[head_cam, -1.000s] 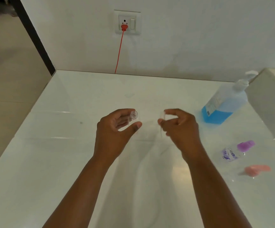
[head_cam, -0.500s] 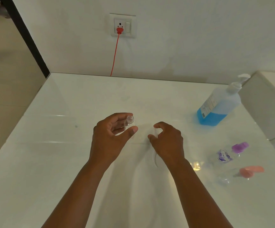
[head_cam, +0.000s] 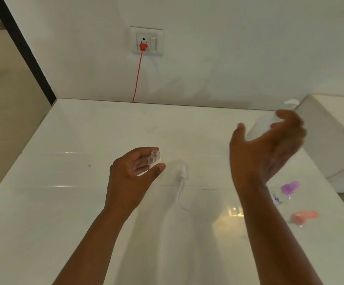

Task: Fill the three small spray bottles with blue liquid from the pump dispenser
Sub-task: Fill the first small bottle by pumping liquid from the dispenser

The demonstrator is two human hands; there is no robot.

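Left hand point(head_cam: 133, 173) grip pinches small clear uncapped bottle point(head_cam: 154, 159) upright above table point(head_cam: 43, 202): likely light, slick, thin-walled, best held mid-body; right hand point(head_cam: 268, 145) spread, blurred, before pump dispenser point(head_cam: 290, 102), probably heavier, take at its body

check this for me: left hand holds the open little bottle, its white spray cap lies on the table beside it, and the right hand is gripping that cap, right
Not quite. In the head view the right hand is open, up near the pump dispenser, not gripping the white spray cap. The left hand does hold the open bottle.
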